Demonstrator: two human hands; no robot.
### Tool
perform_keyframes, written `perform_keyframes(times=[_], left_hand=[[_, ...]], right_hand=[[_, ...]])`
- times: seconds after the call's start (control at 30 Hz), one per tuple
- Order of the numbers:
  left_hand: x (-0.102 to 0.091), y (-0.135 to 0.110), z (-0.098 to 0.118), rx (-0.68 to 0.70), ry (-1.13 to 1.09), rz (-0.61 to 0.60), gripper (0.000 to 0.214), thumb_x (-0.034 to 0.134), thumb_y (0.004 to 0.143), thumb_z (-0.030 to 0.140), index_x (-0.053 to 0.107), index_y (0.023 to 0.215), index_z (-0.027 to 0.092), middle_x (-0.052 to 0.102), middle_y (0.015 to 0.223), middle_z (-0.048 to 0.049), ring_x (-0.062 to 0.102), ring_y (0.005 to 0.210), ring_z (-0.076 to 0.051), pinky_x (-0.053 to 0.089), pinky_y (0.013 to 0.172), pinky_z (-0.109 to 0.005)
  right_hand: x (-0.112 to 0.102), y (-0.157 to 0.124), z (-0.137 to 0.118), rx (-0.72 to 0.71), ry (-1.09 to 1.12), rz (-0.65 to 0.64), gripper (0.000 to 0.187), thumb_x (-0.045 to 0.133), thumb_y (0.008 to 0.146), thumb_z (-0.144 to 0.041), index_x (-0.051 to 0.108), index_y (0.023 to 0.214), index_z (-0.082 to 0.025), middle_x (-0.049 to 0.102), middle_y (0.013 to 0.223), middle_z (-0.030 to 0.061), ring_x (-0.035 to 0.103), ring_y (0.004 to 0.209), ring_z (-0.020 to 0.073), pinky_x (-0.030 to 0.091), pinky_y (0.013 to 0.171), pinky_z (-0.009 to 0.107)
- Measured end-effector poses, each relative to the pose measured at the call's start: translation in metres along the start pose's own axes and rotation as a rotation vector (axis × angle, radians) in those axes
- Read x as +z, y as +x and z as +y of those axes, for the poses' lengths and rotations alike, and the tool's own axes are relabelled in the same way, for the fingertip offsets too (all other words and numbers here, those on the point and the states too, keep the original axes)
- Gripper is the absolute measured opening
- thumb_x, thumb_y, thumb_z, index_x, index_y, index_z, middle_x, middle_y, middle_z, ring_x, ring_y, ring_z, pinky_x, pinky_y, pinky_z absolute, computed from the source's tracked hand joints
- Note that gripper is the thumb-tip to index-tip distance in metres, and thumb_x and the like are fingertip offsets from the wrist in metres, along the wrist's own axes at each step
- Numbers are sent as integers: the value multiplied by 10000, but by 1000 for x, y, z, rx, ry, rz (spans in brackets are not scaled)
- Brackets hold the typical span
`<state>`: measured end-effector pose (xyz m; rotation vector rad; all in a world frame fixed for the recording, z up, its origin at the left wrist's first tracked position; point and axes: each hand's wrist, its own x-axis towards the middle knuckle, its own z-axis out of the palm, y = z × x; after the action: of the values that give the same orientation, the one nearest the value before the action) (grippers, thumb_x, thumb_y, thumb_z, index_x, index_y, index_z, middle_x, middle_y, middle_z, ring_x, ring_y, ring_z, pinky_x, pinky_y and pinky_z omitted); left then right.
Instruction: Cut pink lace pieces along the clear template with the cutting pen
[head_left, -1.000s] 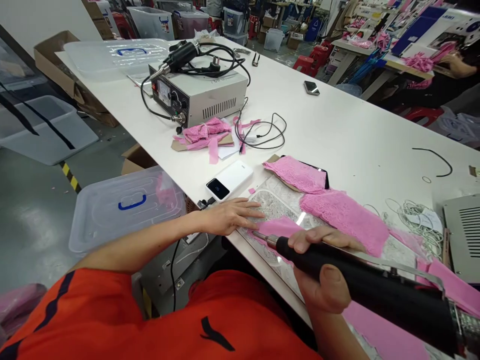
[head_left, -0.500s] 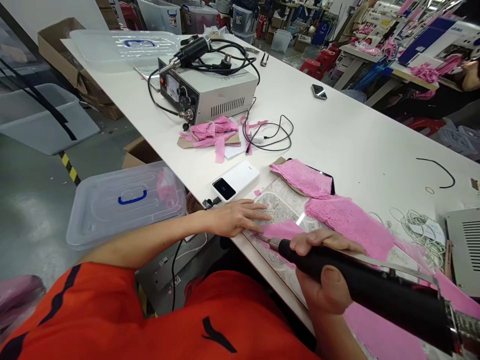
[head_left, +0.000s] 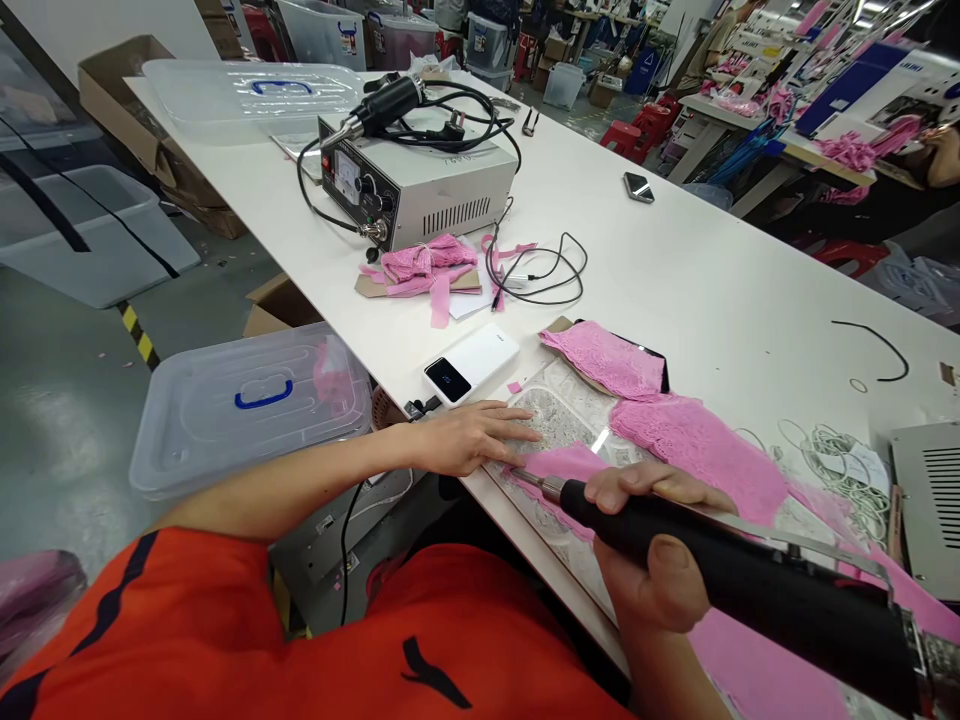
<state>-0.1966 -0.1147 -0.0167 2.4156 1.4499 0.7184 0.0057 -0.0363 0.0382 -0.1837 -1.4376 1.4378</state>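
Black tool [head_left: 739, 572] | right hand [head_left: 651, 592]: clamped round it | left hand [head_left: 474, 440]: fingers apart, by pink fabric [head_left: 566, 462]

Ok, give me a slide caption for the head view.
Right hand holds a black tool at pink fabric, left hand beside its tip.

A sewing workshop; sewing machines [head_left: 862, 88], pink fabric [head_left: 566, 462], plastic bins [head_left: 202, 415].

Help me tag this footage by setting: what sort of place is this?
Most likely a garment workshop: pink lacy fabric lies on the worktable, what looks like a sewing machine stands beyond it, and the right hand holds a black handheld tool.
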Motion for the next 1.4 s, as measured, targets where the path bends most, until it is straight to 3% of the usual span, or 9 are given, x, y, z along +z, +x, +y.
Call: perform_keyframes(times=[1.0, 1.13, 1.4], left_hand=[[0, -1, 1, 15, 47, 3, 419, 462, 834, 11, 682, 1137, 198, 517, 1426, -68, 341, 1420, -272, 347, 1131, -450], [-4, -2, 2, 31, 53, 25, 428, 430, 845, 10, 674, 1143, 196, 521, 1422, -76, 363, 1409, -264, 367, 1125, -455], [4, 15, 21, 77, 107, 180, 318, 409, 945, 111, 644, 1154, 161, 655, 1246, -97, 542, 1252, -250, 448, 1047, -428]], right_hand=[[1, 1, 3, -13, -25, -48, 106, 594, 810, -268, 551, 897, -225, 562, 819, -25, 567, 600, 92, 525, 574, 292], [-10, 5, -3, -35, -105, 19, 163, 599, 788, -324, 548, 911, -229, 552, 822, -16, 553, 594, 103, 504, 564, 307], [-62, 16, -14, -101, -153, 333, 129, 570, 704, -243, 575, 825, -199, 562, 752, -24, 540, 554, 104, 494, 538, 308]])
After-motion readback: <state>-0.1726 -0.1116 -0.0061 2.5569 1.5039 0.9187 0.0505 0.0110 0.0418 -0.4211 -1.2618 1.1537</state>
